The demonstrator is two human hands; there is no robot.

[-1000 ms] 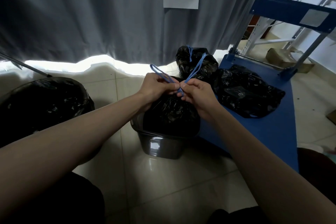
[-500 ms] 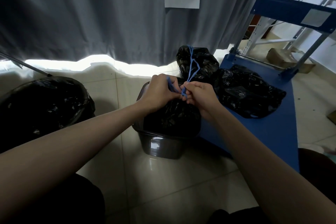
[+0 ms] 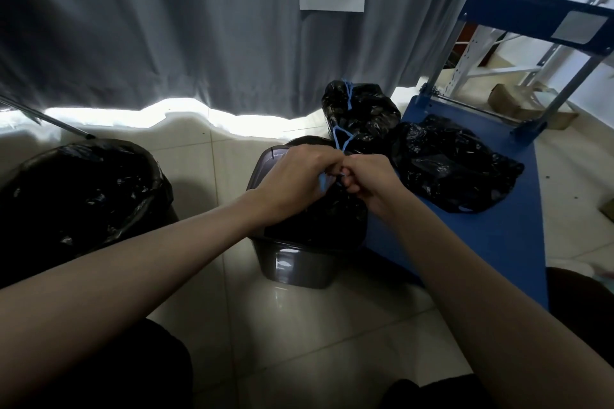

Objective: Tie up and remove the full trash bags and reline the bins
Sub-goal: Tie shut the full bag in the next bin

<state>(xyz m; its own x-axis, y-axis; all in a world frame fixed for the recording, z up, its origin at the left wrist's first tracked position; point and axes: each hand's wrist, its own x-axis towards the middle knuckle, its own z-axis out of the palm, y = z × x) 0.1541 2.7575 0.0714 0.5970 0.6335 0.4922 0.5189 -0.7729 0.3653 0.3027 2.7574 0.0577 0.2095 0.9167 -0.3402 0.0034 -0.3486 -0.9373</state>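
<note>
Dim wide-angle view, daylight glaring under the curtain [image 3: 166, 26]

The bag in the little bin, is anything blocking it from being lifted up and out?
Nothing visible does. The bag sits in the small bin, its top open to the air. The left hand and right hand pinch its blue drawstring above it.

Tiled floor [image 3: 332, 335] carries two bins [image 3: 299, 267] (black-lined) and a blue cart [image 3: 481, 242].

Black trash bag [image 3: 319, 219] sits gathered in grey bin [image 3: 299, 266], blue drawstrings [image 3: 340, 139] upright.
</note>
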